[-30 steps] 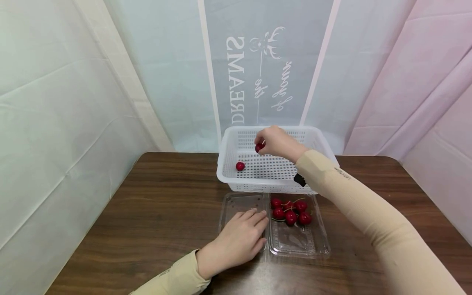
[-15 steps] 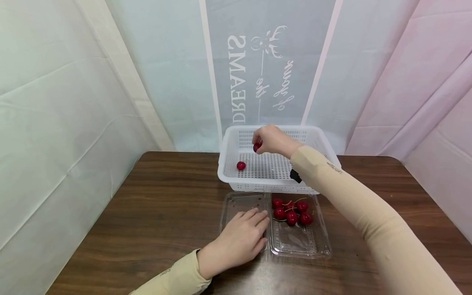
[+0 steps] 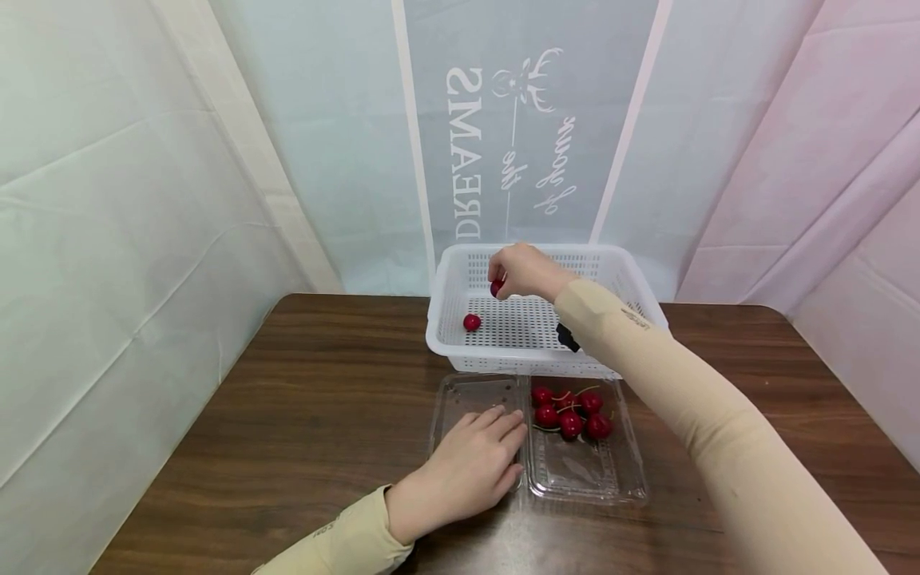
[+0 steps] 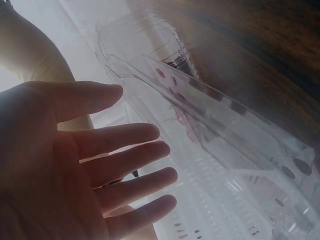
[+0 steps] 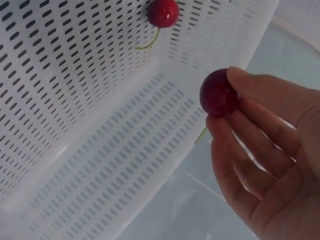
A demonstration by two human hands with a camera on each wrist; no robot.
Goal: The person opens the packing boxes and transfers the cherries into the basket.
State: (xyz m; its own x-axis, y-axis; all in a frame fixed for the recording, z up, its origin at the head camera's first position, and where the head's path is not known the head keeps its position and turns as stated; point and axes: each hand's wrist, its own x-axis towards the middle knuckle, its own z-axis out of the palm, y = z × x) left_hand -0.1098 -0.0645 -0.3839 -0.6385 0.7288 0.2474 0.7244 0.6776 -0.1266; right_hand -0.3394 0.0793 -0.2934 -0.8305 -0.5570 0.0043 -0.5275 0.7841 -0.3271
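Note:
Over the white perforated basket (image 3: pixel 503 352), my right hand (image 3: pixel 526 270) pinches a dark red cherry (image 5: pixel 216 95) between thumb and fingertips. Its green stem shows below the fingers in the right wrist view. Another cherry (image 3: pixel 471 322) with a stem lies on the basket floor towards the left. My left hand (image 3: pixel 467 467) rests, fingers straight, on the left half of a hinged clear plastic box (image 3: pixel 575 477) and hides much of that half. Several stemmed cherries (image 3: pixel 570 424) sit together at the far end of the box's right half.
The basket stands at the back of the brown wooden table (image 3: pixel 287 399), against a grey-blue printed cloth (image 3: pixel 532 160). Right in front of it lies the plastic box. Pale cloth walls rise at the left and right. My right sleeve (image 3: pixel 690 399) passes over the basket's right front corner.
My right hand has shifted slightly left over the basket, still pinching the cherry. The left hand keeps its place on the box. The whole head view has drifted a little.

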